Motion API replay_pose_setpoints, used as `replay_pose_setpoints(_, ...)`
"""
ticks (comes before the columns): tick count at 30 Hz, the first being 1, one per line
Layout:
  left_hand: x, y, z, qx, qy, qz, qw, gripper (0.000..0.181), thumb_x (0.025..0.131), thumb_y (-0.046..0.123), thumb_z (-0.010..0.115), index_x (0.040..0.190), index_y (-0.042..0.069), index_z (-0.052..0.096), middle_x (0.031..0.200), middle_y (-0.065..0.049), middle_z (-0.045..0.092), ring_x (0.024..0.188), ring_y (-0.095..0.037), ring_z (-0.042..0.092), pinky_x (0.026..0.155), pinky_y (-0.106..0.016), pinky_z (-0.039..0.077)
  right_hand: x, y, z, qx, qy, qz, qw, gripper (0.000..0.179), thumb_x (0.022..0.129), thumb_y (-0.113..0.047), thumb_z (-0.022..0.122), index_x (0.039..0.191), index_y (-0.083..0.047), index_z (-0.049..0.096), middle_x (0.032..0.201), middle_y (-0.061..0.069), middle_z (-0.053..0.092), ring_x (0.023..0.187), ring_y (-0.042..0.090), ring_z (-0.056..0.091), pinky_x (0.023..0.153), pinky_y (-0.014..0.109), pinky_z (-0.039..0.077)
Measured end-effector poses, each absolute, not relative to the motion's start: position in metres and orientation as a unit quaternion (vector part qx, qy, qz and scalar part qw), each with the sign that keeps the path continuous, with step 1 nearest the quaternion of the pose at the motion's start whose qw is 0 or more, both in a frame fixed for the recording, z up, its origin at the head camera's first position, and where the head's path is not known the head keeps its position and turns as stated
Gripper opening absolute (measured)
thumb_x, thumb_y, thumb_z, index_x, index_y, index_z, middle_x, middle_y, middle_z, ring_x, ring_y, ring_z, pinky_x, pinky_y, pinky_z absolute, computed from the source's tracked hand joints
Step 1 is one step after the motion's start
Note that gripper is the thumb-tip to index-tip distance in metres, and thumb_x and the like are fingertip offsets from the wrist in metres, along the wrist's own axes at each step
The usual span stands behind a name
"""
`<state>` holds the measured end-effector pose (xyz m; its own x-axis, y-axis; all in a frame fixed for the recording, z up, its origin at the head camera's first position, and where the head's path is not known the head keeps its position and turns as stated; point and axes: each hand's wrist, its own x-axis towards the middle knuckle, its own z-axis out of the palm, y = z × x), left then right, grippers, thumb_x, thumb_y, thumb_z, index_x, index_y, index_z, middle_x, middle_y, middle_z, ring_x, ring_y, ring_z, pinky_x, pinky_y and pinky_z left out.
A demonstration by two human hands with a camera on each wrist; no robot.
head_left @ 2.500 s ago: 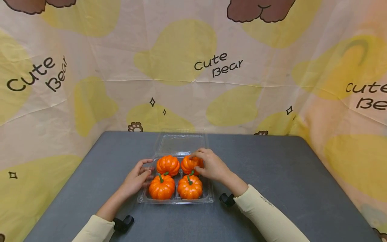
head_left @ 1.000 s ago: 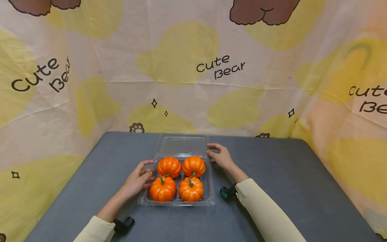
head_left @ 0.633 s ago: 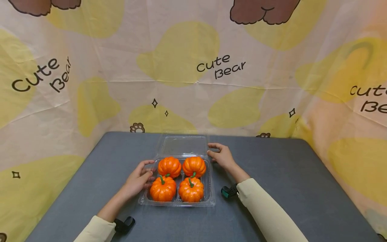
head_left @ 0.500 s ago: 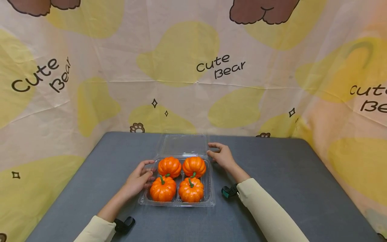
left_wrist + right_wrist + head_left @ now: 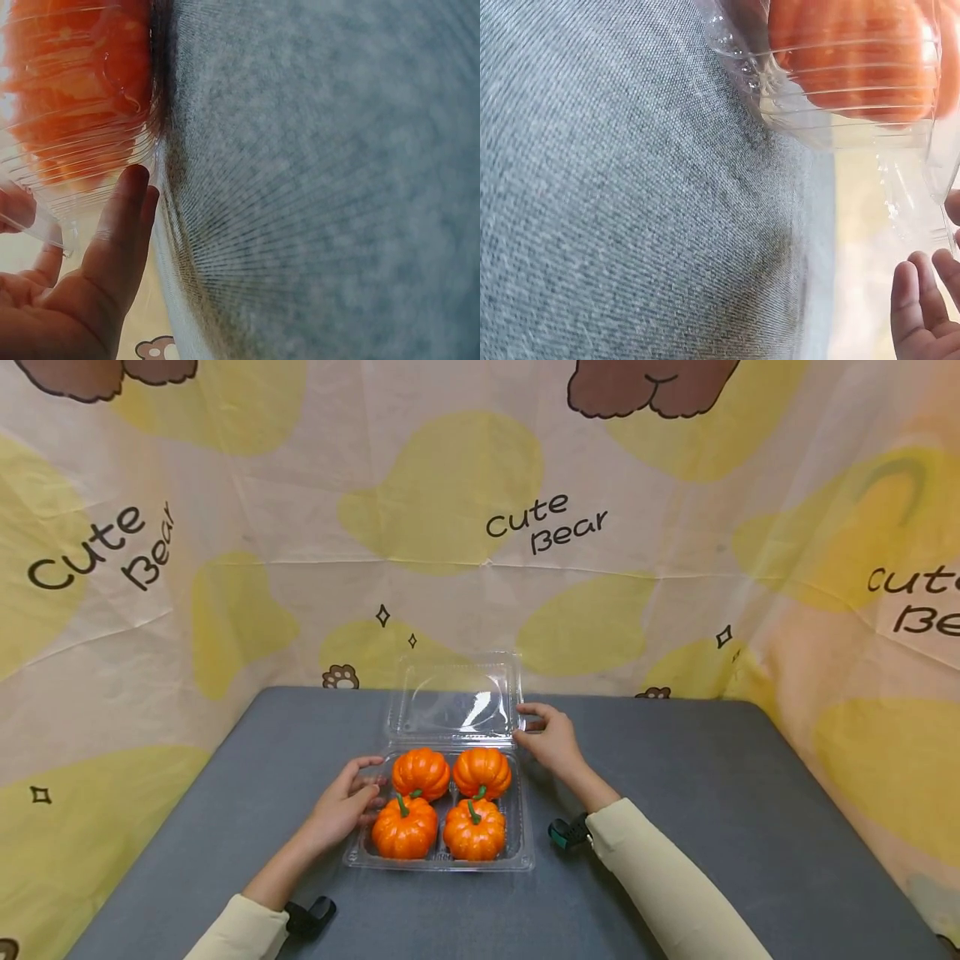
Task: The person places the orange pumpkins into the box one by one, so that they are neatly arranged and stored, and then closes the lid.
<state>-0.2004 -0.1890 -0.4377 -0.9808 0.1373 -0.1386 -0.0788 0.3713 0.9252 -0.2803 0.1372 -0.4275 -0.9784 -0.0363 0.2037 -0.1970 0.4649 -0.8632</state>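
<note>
A clear plastic clamshell container [image 5: 442,863] stands on the table, with several small orange pumpkins [image 5: 406,829] with green stems in its compartments. Its hinged lid [image 5: 454,697] is tilted up at the back. My left hand [image 5: 339,806] holds the container's left side. In the left wrist view, straight fingers [image 5: 112,240] lie against the ribbed wall under the rim. My right hand [image 5: 553,745] pinches the right edge of the lid between thumb and fingers. The right wrist view shows those fingers [image 5: 907,304] beside the lid edge, with part of the hand cut off.
The grey cloth-covered table [image 5: 660,793] extends on both sides of the container. Behind it hangs a patterned fabric backdrop [image 5: 450,485] with "Cute Bear" lettering, also along the sides. Black straps [image 5: 309,918] sit at both wrists.
My right hand left the back right pumpkin and moved to the lid's right edge. The lid, earlier lying back, has since risen slightly. My left hand has stayed at the container's side.
</note>
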Motion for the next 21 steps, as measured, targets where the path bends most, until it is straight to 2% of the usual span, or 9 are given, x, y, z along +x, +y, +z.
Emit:
replay_pose_setpoints(11,-0.2016,-0.1875,-0.4398,0.012,0.824,0.559,0.095,0.042,0.099,0.014,0.045,0.14,0.013,0.037,0.133,-0.026,0.054,0.104,-0.029,0.066,0.079,-0.041,0.058,-0.2786,0.139,-0.4234,0.08,-0.858,0.493,0.122,0.036,0.078,-0.004,0.073,0.113,-0.007,0.068,0.118,0.01,0.064,0.088,0.026,0.068,0.068,0.037,0.058)
replay_pose_setpoints(21,-0.201,-0.1883,-0.4393,0.015,0.824,0.559,0.092,0.042,0.1,0.013,0.044,0.141,0.013,0.037,0.134,-0.026,0.053,0.106,-0.03,0.065,0.08,-0.041,0.058,-0.2746,0.1417,-0.4212,0.127,-0.847,0.487,0.171,0.038,0.075,0.002,0.072,0.111,-0.009,0.066,0.106,0.012,0.066,0.077,0.021,0.065,0.071,0.034,0.057)
